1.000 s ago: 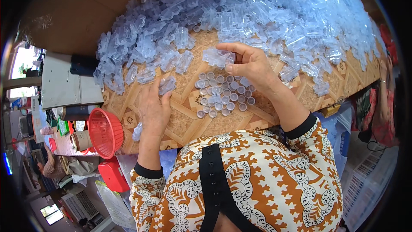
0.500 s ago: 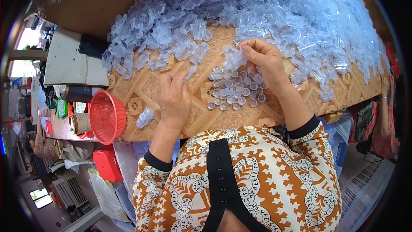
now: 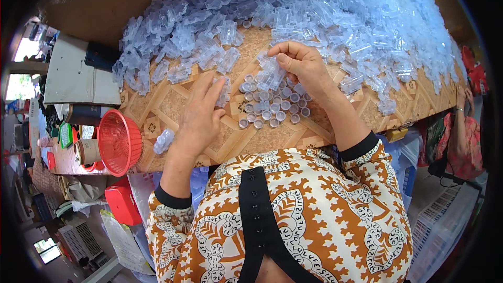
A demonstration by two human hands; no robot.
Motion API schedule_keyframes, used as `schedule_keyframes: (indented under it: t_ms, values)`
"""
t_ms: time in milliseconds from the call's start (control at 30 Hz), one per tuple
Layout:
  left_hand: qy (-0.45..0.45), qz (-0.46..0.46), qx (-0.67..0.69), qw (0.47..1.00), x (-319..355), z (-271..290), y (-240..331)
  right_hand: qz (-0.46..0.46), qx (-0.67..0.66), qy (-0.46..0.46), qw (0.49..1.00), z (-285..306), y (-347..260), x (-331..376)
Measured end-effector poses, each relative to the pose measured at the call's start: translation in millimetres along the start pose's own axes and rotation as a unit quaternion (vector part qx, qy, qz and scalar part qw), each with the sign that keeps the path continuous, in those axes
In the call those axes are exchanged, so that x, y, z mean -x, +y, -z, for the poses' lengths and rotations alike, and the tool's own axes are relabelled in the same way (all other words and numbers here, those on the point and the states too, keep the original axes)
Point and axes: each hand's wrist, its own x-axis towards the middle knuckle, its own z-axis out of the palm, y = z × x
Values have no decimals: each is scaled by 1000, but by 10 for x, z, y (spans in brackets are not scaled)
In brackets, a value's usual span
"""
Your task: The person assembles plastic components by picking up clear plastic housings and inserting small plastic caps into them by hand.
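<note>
My right hand [image 3: 309, 73] pinches a clear plastic piece [image 3: 270, 72] between thumb and fingers, just above a cluster of small round clear caps [image 3: 275, 107] on the table. Lower left of it, my left hand [image 3: 196, 120] has another clear plastic piece [image 3: 224, 93] between its thumb and index finger. Its grip is partly hidden by the fingers. By my left forearm lies a separate clear piece [image 3: 164, 141]. Beyond both hands spreads a large heap of clear plastic pieces [image 3: 325, 15], with several loose ones along its near edge.
A red plastic basket [image 3: 119, 141] stands at the table's left edge, beside a roll of tape [image 3: 86, 152]. Behind it are a white box [image 3: 73, 73] and a dark phone-like slab [image 3: 101, 56]. At the far right, another person's arm [image 3: 461, 126] shows by the table.
The whole view has shifted slightly left. My left hand has turned, its fingers reaching further forward beside its clear piece. My right hand still holds its piece, now tilted lower by the caps.
</note>
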Motion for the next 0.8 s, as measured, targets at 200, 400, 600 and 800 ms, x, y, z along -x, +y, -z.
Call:
schedule_keyframes:
  t_ms: [200, 400, 600, 800]
  values:
    - [-99, 24, 27, 994, -145, 101, -74, -12, 45, -13, 999, -163, -82, 5]
    - [-8, 109, 114, 987, 64, 51, -143, 76, 199, -43, 976, -502, -153, -18]
    - [63, 127, 48, 989, 343, 57, -273, 199, 423, -132, 874, -925, 19, -245]
    - [100, 116, -25, 988, 625, 172, -281, 185, 565, -145, 791, -1102, -180, -97]
